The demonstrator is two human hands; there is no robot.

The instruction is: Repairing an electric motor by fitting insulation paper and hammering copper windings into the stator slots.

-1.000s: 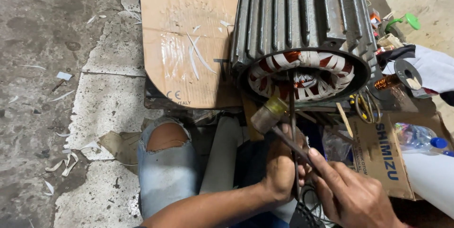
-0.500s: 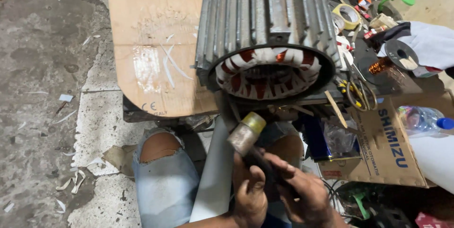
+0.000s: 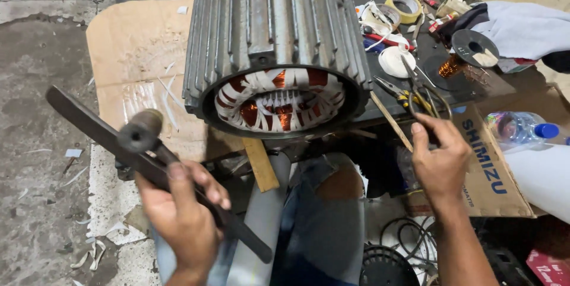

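Hammer (image 3: 139, 133) and flat dark bar (image 3: 148, 167) gripped together in the left hand (image 3: 181, 215), left of the motor housing (image 3: 276, 43).
The left hand was closed around both handles, hammer head raised and blurred. The right hand (image 3: 440, 158) reached to the bench (image 3: 427, 93) edge, fingers curled at the scissors (image 3: 424, 99); whether it gripped them could not be told. Copper windings (image 3: 279, 99) showed inside the housing.

Ribbed matt grey metal motor housing (image 3: 276, 22), glossy copper windings (image 3: 279, 105), seemingly matt cardboard sheet (image 3: 139, 60).
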